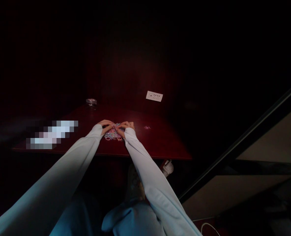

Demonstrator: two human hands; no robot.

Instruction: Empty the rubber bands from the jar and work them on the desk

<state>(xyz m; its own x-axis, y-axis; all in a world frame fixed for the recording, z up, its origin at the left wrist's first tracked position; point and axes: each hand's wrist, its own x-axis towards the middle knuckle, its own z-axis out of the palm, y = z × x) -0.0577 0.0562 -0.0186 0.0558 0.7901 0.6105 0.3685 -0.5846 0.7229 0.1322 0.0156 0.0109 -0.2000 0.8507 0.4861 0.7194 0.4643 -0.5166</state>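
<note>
A pile of small pastel loops (112,135) lies on the dark red table (160,144), near its front edge. Over the pile's left side is my left hand (106,125), its fingers pressed together at the loops. My right hand (125,127) meets it from the right, fingers bent and closed, the fingertips of both hands close together. Whatever is between the fingertips is too small to make out. A few pink loops (147,127) lie apart, to the right of my right hand.
A clear round jar (91,102) stands at the table's back left. A blurred-out bright object (53,133) lies on the left. On the back panel is a white socket plate (154,96). A whitish object (168,167) shows below the front edge, at the right.
</note>
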